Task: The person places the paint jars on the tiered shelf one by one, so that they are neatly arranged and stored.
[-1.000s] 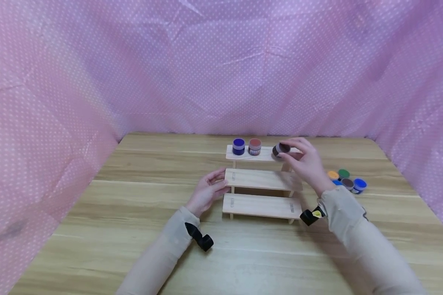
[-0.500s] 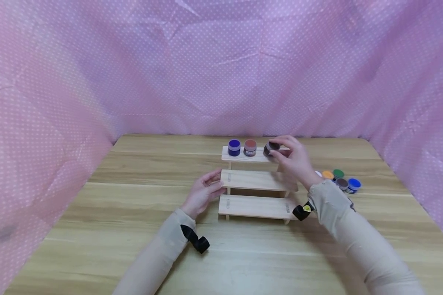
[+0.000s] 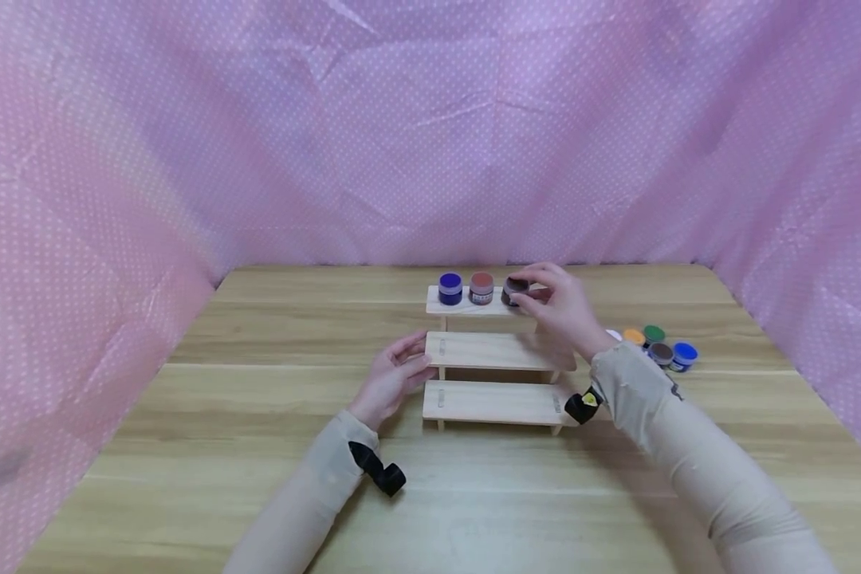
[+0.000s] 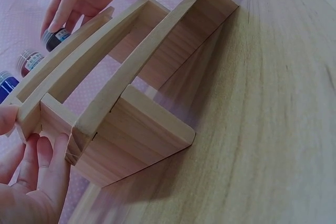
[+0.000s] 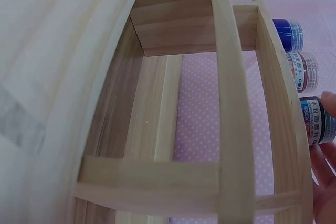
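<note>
Dark jar [image 5: 315, 121]: shifted left along the top shelf [image 3: 473, 311] and more upright than a second ago; just beside the red jar [image 3: 481, 290]; whether its base bears fully on the wood, you cannot tell
Right hand [image 3: 560, 307]: thumb and fingers pinch the dark jar from its right side; part of the lid lies hidden behind them
Left hand [image 3: 387, 383]: fingers and thumb curled round the left end of the middle shelf [image 3: 491, 351]; likely steadying the rack [image 4: 131, 135]
Red jar: at risk if you slide further left; a nudge could carry on into the violet jar [image 3: 450, 290]
Top shelf: narrow; if you let go with the dark jar over an edge, it could topple
Rack: could skid if your left grip slackens while your right pushes
Right sleeve [image 3: 638, 399]: passes close by the loose jars; a low sideways pull could scatter them
Wrist camera [image 3: 582, 407]: near the bottom shelf's [image 3: 495, 402] right end; could snag there
Loose jars: orange [image 3: 633, 338], green [image 3: 654, 335], brown [image 3: 660, 354], blue [image 3: 685, 355]; white [image 3: 613, 335] partly hidden
</note>
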`<move>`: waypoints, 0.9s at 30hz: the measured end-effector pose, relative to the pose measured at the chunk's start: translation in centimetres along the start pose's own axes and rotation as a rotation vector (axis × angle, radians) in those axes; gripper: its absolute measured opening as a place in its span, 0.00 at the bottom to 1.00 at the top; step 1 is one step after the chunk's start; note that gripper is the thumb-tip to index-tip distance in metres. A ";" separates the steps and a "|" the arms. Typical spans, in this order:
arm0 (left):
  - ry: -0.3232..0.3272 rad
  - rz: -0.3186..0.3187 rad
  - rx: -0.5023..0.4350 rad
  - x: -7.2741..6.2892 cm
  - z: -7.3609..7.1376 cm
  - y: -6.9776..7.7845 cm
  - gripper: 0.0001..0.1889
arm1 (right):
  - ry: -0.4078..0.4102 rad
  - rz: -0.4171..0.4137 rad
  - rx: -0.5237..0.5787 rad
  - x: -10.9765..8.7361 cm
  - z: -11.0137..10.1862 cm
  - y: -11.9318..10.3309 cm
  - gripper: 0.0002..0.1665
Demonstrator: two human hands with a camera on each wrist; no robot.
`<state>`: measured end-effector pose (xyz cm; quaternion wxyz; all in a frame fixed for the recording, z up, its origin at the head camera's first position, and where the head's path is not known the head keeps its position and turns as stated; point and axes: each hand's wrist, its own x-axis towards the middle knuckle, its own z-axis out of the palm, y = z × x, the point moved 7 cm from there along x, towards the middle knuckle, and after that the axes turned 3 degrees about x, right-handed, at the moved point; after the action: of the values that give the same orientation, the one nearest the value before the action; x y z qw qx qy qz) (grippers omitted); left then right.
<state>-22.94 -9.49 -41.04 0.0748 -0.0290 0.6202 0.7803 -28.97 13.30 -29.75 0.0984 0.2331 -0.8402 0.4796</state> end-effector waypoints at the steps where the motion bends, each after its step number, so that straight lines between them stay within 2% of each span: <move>1: 0.001 -0.003 -0.003 0.0 0.0 0.0 0.27 | -0.002 0.000 -0.004 0.0 0.1 0.0 0.20; 12: -0.013 0.011 -0.023 0.4 -0.4 -0.1 0.27 | -0.005 0.019 -0.008 0.4 0.3 0.2 0.19; 21: -0.019 -0.007 -0.023 0.8 -0.5 0.0 0.27 | 0.002 0.024 -0.008 0.8 0.6 0.4 0.19; 27: -0.025 -0.011 -0.028 0.9 -0.5 0.2 0.27 | -0.024 0.049 0.001 1.0 0.7 0.6 0.20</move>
<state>-23.92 -10.00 -41.09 0.0862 -0.0237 0.6081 0.7888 -30.10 12.62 -30.21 0.0764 0.2182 -0.8464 0.4797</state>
